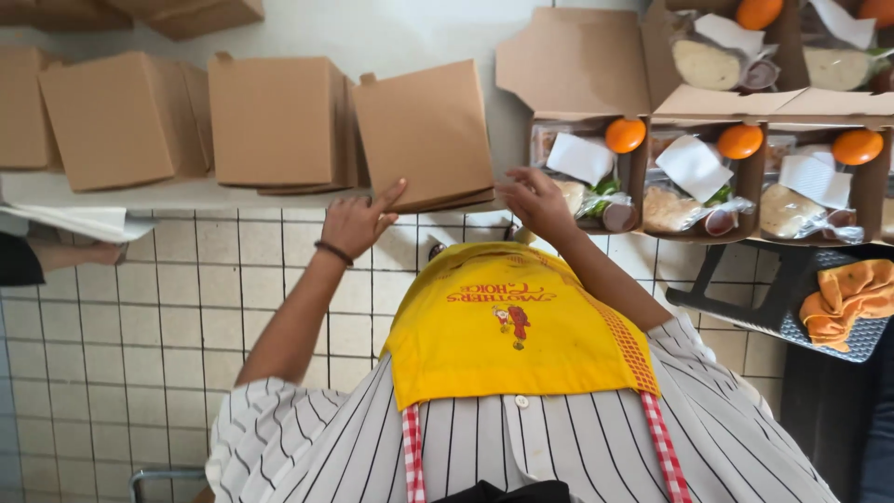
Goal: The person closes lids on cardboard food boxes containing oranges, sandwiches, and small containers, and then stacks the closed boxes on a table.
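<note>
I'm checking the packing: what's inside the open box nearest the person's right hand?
The open box holds an orange, a white napkin and wrapped food; whatever lies beneath them is covered.

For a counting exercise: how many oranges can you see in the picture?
5: one orange, one and one in the open front boxes; one and one at the top edge. Others may be hidden.
</note>
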